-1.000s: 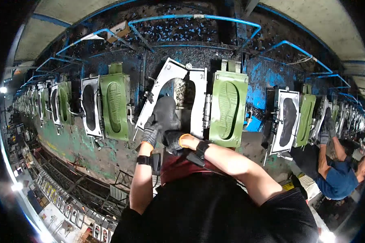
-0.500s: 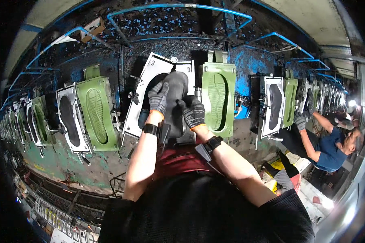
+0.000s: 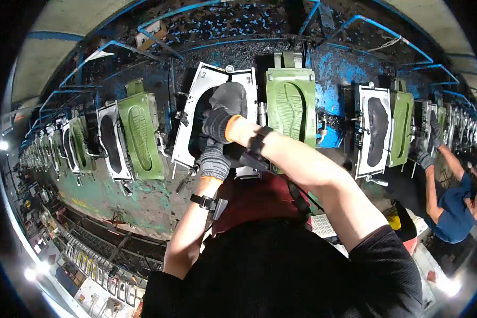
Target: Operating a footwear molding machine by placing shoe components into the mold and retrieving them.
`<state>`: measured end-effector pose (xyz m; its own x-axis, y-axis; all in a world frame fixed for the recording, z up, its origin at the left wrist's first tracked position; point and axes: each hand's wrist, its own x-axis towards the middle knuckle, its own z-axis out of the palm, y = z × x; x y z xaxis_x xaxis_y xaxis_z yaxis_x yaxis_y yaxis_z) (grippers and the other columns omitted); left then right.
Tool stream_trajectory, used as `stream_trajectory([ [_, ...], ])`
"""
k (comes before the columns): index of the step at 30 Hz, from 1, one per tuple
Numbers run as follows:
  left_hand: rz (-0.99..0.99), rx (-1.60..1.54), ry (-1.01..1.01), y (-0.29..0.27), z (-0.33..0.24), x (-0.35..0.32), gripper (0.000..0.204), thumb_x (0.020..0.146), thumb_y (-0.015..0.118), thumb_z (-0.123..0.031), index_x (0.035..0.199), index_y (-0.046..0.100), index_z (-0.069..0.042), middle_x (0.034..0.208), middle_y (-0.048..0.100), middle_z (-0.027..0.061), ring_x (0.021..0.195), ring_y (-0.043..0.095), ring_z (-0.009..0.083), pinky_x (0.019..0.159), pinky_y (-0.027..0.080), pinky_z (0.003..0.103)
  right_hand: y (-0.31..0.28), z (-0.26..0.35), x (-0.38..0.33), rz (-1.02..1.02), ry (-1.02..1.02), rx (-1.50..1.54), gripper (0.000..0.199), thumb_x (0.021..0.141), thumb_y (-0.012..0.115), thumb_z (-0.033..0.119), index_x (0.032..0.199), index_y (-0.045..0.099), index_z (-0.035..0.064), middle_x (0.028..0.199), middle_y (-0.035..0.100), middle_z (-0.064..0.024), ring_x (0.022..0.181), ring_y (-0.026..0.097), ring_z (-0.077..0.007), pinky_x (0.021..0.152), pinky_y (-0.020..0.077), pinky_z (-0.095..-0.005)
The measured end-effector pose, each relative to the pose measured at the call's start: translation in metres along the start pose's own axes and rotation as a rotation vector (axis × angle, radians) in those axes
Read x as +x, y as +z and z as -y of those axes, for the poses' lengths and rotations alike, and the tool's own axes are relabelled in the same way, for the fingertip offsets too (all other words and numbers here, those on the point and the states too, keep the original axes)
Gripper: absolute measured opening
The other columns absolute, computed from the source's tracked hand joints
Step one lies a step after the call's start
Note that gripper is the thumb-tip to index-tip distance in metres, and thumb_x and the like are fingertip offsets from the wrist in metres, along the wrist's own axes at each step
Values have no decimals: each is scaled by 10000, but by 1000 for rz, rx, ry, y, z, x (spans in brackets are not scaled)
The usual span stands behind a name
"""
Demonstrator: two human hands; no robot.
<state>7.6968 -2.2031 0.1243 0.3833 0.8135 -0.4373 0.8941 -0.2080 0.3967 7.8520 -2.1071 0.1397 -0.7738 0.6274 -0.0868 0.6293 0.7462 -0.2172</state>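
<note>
A dark grey shoe-shaped piece (image 3: pixel 231 96) lies in the opening of a silver metal mould frame (image 3: pixel 197 95) whose two halves stand parted at the far end. My right hand (image 3: pixel 220 124), in a dark knitted glove, reaches across to the left and is closed on the piece's left side. Just nearer to me and below it, my left hand (image 3: pixel 215 160), in a grey striped glove, is closed at the near end. My crossing right forearm and wrist hide much of that end. Beside the frame on the right lies a green sole mould plate (image 3: pixel 290 106) with a ribbed sole cavity.
More silver frames (image 3: pixel 375 132) and green plates (image 3: pixel 140 135) line both sides. Blue pipe rails (image 3: pixel 191 11) run behind. At the right, a co-worker in a blue shirt (image 3: pixel 453 206) reaches to another mould. Dark and blue scraps cover the far surface.
My right hand has moved left over the grey piece, crossing above my left hand. My left hand has slid down toward its near end. The whole view has shifted slightly.
</note>
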Motion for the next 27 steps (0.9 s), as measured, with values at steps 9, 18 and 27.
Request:
stream_trajectory([
  [9, 157, 221, 8, -34, 160, -77, 868, 800, 796, -426, 1468, 463, 19, 1338, 607, 313, 1242, 600, 458, 1059, 501, 502, -15, 28, -26, -193, 134, 54, 349, 727, 754, 325, 1046, 799, 191, 1298, 668, -95, 1216, 607, -321, 907, 509, -533],
  [18, 180, -103, 142, -12, 80, -81, 1200, 751, 854, -581, 1616, 250, -9, 1373, 600, 267, 1203, 629, 434, 1005, 532, 501, 31, 85, -72, -392, 559, 269, 795, 683, 879, 454, 1417, 655, 245, 1595, 474, -132, 1454, 424, -409, 1184, 338, -571],
  [27, -94, -792, 242, 12, 65, -9, 258, 1016, 698, -188, 1244, 747, -79, 1104, 762, 99, 966, 686, 219, 891, 565, 337, 69, 138, -89, -729, 908, 903, 259, 989, 719, 205, 1220, 732, 88, 979, 752, -76, 719, 663, -200, 625, 508, -300],
])
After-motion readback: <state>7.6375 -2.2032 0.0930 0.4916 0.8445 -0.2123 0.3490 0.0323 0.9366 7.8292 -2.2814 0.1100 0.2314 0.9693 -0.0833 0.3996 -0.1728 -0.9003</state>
